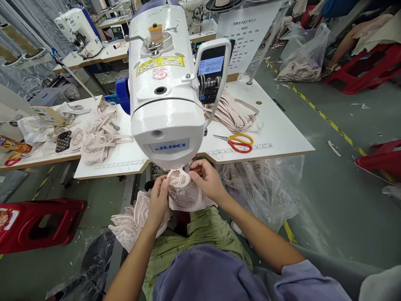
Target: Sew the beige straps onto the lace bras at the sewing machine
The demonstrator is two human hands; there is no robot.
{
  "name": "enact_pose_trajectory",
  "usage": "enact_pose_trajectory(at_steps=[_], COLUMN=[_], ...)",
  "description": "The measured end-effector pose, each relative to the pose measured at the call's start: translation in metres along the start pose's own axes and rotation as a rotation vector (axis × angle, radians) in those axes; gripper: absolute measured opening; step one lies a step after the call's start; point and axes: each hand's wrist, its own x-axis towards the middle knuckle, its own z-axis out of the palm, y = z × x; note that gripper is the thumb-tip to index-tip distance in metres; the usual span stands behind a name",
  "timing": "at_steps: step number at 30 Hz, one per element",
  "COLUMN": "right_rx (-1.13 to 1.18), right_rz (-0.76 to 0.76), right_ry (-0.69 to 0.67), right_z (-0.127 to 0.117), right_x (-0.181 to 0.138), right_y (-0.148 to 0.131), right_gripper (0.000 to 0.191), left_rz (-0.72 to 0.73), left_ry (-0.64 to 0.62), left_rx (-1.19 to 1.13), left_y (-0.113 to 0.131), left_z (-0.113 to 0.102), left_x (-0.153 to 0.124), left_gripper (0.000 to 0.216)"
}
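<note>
A pale pink lace bra cup (183, 193) sits just under the head of a white JUKI sewing machine (166, 83). My left hand (158, 202) is closed on the cup's left side, fingers curled over the lace. My right hand (206, 179) pinches the cup's upper right edge close to the needle area, which the machine head hides. More of the lace garment (130, 219) hangs down to the left over my lap.
The white sewing table (282, 138) carries red-and-yellow scissors (239, 142), a heap of beige straps (233, 113) and a pile of lace pieces (97, 138). A clear plastic bag (266, 188) hangs at the table's right. Red stools (37, 223) stand on the floor.
</note>
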Motion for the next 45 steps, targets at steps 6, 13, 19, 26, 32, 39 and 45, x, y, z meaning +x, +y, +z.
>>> enact_pose_trajectory(at_steps=[6, 13, 19, 26, 32, 39, 45], right_rx=[-0.075, -0.104, -0.124, -0.091, 0.105, 0.333, 0.158], right_rz=[-0.037, -0.017, 0.005, 0.043, 0.209, 0.382, 0.277], right_ry=[-0.017, -0.009, -0.025, -0.030, -0.092, -0.221, -0.430], right_z=[0.000, 0.000, -0.002, 0.003, 0.005, -0.023, -0.024], right_x=[-0.006, -0.004, -0.004, -0.002, -0.003, -0.033, -0.063], right_y=[0.004, -0.004, -0.011, -0.013, -0.014, -0.026, -0.033], right_gripper=[0.026, 0.028, 0.030, 0.032, 0.037, 0.029, 0.028], left_rz=[-0.001, 0.029, 0.050, 0.071, 0.066, 0.023, -0.336], left_ry=[0.071, 0.157, 0.160, 0.169, 0.185, -0.035, -0.473], left_rx=[-0.002, 0.010, -0.017, -0.017, -0.050, -0.181, -0.494], left_y=[0.007, 0.014, 0.015, 0.014, 0.014, 0.005, 0.011], left_z=[-0.004, -0.005, -0.004, -0.004, 0.000, 0.000, 0.012], left_x=[-0.003, -0.007, -0.012, -0.013, -0.018, -0.043, -0.040], left_gripper=[0.037, 0.033, 0.031, 0.029, 0.026, 0.029, 0.047])
